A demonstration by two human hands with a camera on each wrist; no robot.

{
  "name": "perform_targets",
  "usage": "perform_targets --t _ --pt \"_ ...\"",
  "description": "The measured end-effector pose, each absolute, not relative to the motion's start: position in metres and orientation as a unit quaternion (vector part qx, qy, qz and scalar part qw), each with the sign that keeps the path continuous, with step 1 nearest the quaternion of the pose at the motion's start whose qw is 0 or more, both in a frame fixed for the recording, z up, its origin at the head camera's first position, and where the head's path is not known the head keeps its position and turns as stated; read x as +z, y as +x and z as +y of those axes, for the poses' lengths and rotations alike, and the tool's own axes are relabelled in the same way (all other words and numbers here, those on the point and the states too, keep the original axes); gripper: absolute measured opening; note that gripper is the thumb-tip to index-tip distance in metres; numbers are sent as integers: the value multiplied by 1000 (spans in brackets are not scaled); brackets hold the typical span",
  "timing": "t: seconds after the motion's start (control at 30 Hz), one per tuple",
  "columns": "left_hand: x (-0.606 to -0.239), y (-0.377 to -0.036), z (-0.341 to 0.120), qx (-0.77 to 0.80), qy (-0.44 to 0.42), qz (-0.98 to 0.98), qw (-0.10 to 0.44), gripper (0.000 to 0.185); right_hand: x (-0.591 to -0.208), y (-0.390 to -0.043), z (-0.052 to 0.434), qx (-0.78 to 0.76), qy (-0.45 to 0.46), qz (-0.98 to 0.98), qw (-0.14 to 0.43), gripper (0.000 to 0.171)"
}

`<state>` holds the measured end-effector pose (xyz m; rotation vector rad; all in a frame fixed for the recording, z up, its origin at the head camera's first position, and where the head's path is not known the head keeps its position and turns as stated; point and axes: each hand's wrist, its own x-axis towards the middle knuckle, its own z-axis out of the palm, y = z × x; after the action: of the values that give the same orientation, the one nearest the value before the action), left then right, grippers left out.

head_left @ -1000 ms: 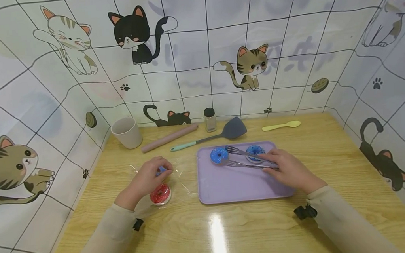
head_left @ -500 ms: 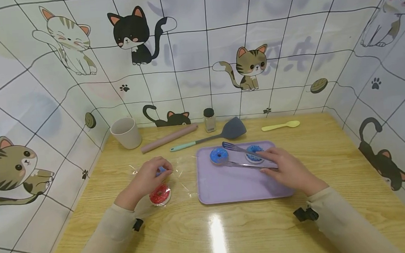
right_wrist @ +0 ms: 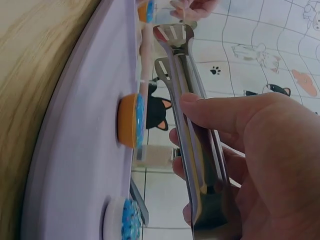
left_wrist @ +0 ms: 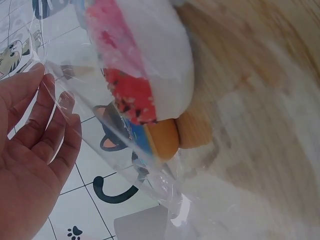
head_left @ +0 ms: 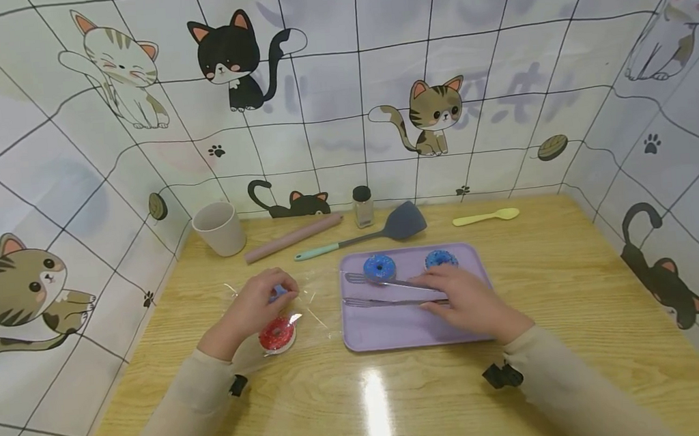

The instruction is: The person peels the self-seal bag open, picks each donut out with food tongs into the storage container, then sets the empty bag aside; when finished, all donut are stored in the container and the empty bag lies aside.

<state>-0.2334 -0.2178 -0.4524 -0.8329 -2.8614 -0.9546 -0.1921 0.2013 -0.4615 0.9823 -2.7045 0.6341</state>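
Observation:
My left hand pinches the edge of a clear plastic bag. In the bag lie a toy doughnut with red icing and a white base and a blue-iced one with an orange-brown base, the latter mostly hidden by the hand in the head view. My right hand grips metal tongs over a purple tray, their slotted tips spread apart and pointing left. Two blue-iced doughnuts sit on the tray: the left one beside the upper tong arm, the right one behind the hand.
Along the back stand a pale cup and a black-capped jar. A brown rolling pin, a spatula with a dark blade and a yellow spoon lie there too. Cat-print walls border the wooden table.
My right hand has moved left and a little toward me with the tongs, whose tips now reach the tray's left edge and are spread wider. The left hand has stayed put.

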Motion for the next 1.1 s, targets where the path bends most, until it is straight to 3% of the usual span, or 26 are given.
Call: perform_targets --t 0.37,0.73,1.1 --pt "-451 -233 -220 -318 -270 -909 13 5 -464 -206 163 207 357 -910 40 46" --pt "-451 -232 -219 -326 -280 -903 19 4 -467 -213 136 211 406 -889 30 47" --pt "-453 -233 -220 -324 -277 -905 11 5 -474 -223 117 223 418 -881 -20 51"
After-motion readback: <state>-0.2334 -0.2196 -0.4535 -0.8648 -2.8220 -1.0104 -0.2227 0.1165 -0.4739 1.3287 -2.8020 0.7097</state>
